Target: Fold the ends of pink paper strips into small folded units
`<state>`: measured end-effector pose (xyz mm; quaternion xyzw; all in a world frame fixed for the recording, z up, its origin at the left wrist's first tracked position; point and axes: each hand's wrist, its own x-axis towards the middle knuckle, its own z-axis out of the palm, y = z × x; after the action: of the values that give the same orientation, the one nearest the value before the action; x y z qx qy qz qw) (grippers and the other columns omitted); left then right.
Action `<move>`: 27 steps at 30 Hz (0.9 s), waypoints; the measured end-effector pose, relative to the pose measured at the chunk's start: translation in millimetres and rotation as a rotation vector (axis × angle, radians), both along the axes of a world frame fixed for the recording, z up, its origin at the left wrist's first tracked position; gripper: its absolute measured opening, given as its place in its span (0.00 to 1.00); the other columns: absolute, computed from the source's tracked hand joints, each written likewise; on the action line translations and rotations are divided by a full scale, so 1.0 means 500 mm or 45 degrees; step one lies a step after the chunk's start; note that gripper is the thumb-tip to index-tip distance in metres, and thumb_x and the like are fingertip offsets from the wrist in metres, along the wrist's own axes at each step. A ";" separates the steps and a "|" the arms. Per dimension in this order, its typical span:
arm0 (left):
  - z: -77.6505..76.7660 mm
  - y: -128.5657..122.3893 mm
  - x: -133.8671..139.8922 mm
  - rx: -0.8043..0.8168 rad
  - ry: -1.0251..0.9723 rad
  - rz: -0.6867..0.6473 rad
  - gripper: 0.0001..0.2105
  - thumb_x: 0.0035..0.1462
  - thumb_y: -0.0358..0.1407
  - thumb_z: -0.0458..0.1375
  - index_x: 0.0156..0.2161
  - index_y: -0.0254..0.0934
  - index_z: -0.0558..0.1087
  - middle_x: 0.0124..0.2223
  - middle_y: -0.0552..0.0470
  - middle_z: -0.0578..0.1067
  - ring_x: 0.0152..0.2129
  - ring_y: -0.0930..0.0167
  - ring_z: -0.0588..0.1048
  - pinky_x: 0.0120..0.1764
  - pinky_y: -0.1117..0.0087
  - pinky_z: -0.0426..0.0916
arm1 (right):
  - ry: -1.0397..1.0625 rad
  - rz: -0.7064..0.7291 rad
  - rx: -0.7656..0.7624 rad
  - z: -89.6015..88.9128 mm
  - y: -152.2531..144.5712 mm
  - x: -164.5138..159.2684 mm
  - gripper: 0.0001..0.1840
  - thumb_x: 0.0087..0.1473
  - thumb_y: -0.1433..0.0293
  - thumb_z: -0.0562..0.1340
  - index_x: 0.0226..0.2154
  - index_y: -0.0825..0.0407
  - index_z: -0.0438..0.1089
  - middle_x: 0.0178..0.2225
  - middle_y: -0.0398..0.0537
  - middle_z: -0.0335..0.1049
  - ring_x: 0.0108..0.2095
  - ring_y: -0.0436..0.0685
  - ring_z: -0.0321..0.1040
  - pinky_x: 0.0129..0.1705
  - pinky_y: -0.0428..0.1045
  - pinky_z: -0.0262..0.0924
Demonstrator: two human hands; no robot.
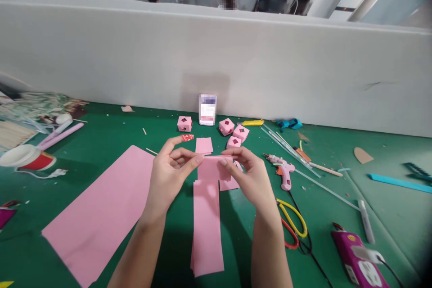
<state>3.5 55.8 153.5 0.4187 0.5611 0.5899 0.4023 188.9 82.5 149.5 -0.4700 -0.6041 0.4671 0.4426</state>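
Note:
Between my two hands is a small piece of pink paper (212, 170), its far edge seemingly folded over. My left hand (177, 162) pinches its left end between thumb and fingers; a red patterned wrap covers the index fingertip. On the right end, my right hand (243, 170) pinches the same piece. Long pink paper strips (207, 229) lie stacked just below it. Beyond my hands rests a pink paper square (204, 145). Another pink piece (229, 184) is partly hidden under my right hand. To the left lies a large pink sheet (104, 207).
Folded pink paper cubes (184, 123) stand near the white partition (216, 58), by a phone (207, 110). At right are a yellow cutter (253, 123), a pink glue gun (286, 173), scissors (293, 218) and a purple power box (359, 258). A paper cup (29, 157) is at left.

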 end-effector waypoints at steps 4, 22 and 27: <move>-0.004 0.003 0.010 -0.055 -0.054 -0.142 0.27 0.49 0.38 0.73 0.53 0.41 0.68 0.36 0.53 0.83 0.35 0.68 0.82 0.36 0.73 0.77 | 0.052 0.028 -0.107 -0.004 0.008 0.004 0.12 0.55 0.58 0.69 0.35 0.50 0.76 0.33 0.45 0.77 0.36 0.55 0.74 0.37 0.47 0.65; -0.014 0.015 -0.001 -0.021 -0.075 0.022 0.21 0.49 0.40 0.72 0.47 0.38 0.72 0.32 0.53 0.81 0.32 0.69 0.81 0.36 0.72 0.74 | 0.137 0.076 -0.222 -0.001 0.002 0.001 0.16 0.52 0.60 0.71 0.40 0.52 0.74 0.29 0.45 0.78 0.31 0.56 0.77 0.35 0.50 0.70; -0.010 0.011 -0.008 -0.102 0.021 -0.217 0.19 0.54 0.41 0.69 0.49 0.39 0.74 0.38 0.50 0.82 0.35 0.69 0.80 0.36 0.73 0.73 | 0.028 0.091 -0.110 0.003 -0.001 -0.001 0.08 0.54 0.63 0.69 0.33 0.51 0.76 0.32 0.46 0.79 0.33 0.56 0.76 0.35 0.49 0.70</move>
<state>-0.4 61.4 148.3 0.4533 0.5499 0.5271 0.4629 188.4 82.2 150.8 -0.4616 -0.5949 0.5134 0.4117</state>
